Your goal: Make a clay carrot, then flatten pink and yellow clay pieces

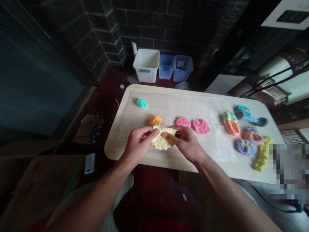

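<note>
A flattened, uneven piece of pale yellow modelling clay [163, 140] is held up over the table's near side. My left hand [138, 143] pinches its left edge, thumb on top and fingers behind. On the opposite edge, my right hand [187, 141] grips it the same way, its thumb pressing the upper face. Just beyond the sheet lies an orange clay lump [155, 120]. Two pink clay lumps, one left [182, 121] and one right [201, 126], rest beyond my right hand. Farther off at the left is a teal clay lump [141, 102].
Bubble wrap [166, 103] covers much of the wooden table [193, 168]. Several shaped clay pieces sit at its right end, including a purple disc [245, 147] and a yellow-green strip [263, 154]. Behind the table stand a white bin [146, 66] and two clear blue boxes.
</note>
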The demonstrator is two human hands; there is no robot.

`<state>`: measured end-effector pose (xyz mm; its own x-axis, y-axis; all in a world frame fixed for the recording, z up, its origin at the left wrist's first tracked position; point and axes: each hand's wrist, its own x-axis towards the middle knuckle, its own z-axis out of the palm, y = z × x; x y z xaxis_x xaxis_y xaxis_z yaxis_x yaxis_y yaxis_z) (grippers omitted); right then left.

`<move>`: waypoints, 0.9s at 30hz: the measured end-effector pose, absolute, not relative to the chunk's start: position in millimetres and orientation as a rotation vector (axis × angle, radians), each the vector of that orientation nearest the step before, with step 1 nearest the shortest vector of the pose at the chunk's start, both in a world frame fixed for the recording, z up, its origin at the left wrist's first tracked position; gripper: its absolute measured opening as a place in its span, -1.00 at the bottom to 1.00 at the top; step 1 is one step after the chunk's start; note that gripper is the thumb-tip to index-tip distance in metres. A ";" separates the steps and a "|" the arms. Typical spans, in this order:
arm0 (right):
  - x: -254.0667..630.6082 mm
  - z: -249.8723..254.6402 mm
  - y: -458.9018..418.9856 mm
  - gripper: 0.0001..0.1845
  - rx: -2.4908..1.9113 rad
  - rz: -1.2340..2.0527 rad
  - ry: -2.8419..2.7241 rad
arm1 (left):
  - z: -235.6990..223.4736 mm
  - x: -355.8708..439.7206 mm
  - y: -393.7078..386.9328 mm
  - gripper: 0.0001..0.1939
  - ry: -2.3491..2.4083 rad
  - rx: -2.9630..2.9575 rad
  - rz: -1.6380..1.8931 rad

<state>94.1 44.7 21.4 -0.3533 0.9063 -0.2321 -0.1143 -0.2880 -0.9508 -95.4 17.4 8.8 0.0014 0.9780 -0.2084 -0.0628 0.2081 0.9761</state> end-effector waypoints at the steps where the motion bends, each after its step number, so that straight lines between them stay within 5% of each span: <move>1: 93.9 22.0 44.5 -0.62 -1.084 1.743 -1.183 | 7.9 -96.2 17.6 -0.66 1.277 0.999 1.106; 27: 99.3 19.2 50.1 -0.68 -1.049 1.697 -1.033 | 20.1 -100.1 24.1 -0.56 1.021 0.693 1.049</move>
